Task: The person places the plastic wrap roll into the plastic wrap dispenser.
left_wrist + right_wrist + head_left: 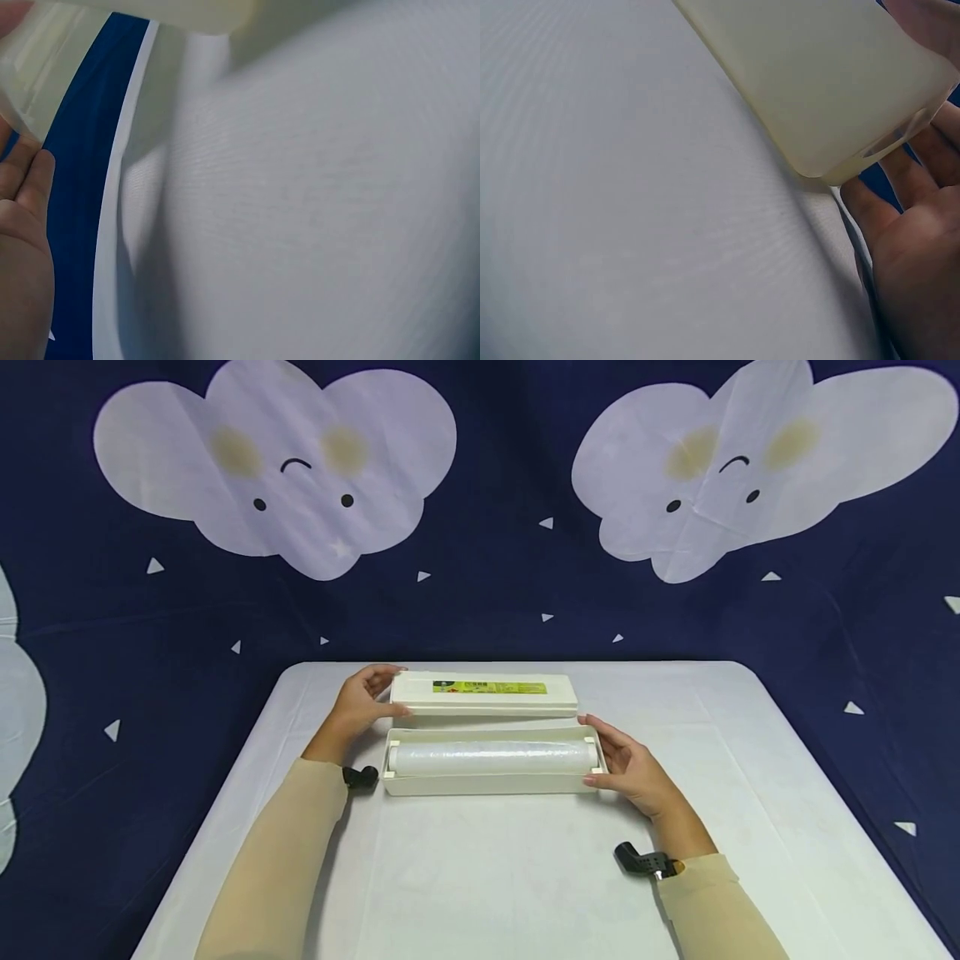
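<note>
— Sleeved forearms fill the foreground as we work at the white table [525, 877]. What do our hands have?

— Our left hand [360, 703] curls its fingers round the end of the flipped-back lid [483, 693]; our right hand [628, 768] rests nearly flat against the end of the tray [487, 783], gripping nothing.

— How far along are we?

— We judge the dispenser open, the cling film roll [491, 756] seated in the tray mid-table. Closing remains.
</note>
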`<state>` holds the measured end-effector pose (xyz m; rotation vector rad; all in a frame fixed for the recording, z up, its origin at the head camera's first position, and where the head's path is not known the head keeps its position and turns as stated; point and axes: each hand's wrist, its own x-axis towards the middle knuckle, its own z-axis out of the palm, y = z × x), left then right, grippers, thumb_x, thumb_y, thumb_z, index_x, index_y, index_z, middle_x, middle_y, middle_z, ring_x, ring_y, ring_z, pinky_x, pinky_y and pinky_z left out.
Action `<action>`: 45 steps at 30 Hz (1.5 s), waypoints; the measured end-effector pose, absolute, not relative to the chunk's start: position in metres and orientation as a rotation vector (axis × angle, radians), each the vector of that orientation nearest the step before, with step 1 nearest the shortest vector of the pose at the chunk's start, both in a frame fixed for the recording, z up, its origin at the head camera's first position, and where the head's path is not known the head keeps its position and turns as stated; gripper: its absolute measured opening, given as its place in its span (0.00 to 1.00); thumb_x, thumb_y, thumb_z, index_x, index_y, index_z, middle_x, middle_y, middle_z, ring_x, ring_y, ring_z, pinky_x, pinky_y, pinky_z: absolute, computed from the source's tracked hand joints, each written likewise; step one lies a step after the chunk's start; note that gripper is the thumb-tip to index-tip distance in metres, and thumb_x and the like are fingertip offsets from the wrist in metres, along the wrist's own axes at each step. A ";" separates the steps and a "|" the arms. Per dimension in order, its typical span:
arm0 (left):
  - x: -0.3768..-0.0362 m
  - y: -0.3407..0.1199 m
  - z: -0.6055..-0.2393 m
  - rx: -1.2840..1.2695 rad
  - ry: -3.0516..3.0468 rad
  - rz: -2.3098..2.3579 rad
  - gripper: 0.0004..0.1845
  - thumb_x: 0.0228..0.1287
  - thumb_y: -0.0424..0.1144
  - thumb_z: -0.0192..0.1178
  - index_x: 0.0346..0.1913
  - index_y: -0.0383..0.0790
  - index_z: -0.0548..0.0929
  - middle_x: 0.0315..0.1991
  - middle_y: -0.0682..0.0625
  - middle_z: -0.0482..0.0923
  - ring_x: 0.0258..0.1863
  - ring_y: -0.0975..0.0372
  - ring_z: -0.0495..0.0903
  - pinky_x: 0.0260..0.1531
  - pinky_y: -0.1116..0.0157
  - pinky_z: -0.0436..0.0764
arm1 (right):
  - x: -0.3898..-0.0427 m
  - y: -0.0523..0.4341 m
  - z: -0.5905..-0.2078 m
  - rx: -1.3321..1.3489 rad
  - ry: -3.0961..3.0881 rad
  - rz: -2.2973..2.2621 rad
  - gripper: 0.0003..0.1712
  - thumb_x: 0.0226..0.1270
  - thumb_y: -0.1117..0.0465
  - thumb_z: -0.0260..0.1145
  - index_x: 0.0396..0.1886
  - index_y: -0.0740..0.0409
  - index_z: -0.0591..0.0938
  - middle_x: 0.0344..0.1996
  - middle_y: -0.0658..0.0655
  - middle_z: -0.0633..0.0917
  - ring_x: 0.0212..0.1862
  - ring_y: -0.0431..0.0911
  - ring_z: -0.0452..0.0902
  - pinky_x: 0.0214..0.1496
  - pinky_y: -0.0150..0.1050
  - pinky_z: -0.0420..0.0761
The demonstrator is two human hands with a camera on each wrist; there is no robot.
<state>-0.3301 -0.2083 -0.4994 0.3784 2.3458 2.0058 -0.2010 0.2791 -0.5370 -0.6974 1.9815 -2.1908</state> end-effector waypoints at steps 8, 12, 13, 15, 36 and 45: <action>-0.329 -0.210 -0.497 0.384 2.364 2.023 0.42 0.42 0.16 0.81 0.64 0.25 0.76 0.67 0.37 0.77 0.73 0.47 0.70 0.74 0.56 0.66 | -0.202 0.282 -0.530 -0.670 2.038 -2.209 0.49 0.65 0.82 0.69 0.82 0.73 0.56 0.78 0.75 0.60 0.80 0.64 0.53 0.75 0.37 0.65; -0.328 -0.209 -0.496 0.442 2.359 2.081 0.40 0.40 0.15 0.81 0.62 0.23 0.76 0.67 0.37 0.78 0.71 0.48 0.72 0.74 0.58 0.66 | -0.205 0.285 -0.529 -0.615 2.129 -2.219 0.39 0.76 0.76 0.63 0.81 0.70 0.59 0.75 0.76 0.64 0.77 0.67 0.57 0.73 0.37 0.69; -0.328 -0.208 -0.496 0.446 2.355 2.097 0.40 0.40 0.15 0.81 0.61 0.24 0.76 0.67 0.37 0.78 0.71 0.48 0.72 0.73 0.59 0.67 | -0.206 0.286 -0.529 -0.600 2.154 -2.212 0.38 0.77 0.75 0.63 0.81 0.70 0.59 0.75 0.76 0.65 0.77 0.67 0.59 0.72 0.36 0.70; -0.326 -0.208 -0.495 0.454 2.351 2.116 0.40 0.39 0.14 0.81 0.60 0.23 0.76 0.66 0.37 0.79 0.70 0.50 0.73 0.72 0.61 0.68 | -0.208 0.287 -0.530 -0.580 2.206 -2.193 0.37 0.78 0.73 0.63 0.81 0.69 0.60 0.74 0.76 0.67 0.75 0.68 0.61 0.71 0.36 0.72; -0.323 -0.209 -0.483 0.522 2.304 2.249 0.39 0.33 0.11 0.81 0.52 0.22 0.71 0.62 0.34 0.80 0.67 0.50 0.77 0.70 0.62 0.71 | -0.256 0.290 -0.490 -0.438 2.515 -1.979 0.39 0.73 0.68 0.72 0.78 0.67 0.67 0.74 0.70 0.69 0.73 0.70 0.65 0.74 0.49 0.70; -0.323 -0.209 -0.481 0.664 2.189 2.335 0.37 0.32 0.09 0.79 0.48 0.20 0.70 0.62 0.34 0.81 0.65 0.53 0.79 0.69 0.61 0.72 | -0.278 0.288 -0.492 -0.414 2.486 -1.774 0.58 0.61 0.65 0.82 0.85 0.54 0.59 0.81 0.64 0.61 0.76 0.68 0.60 0.76 0.62 0.62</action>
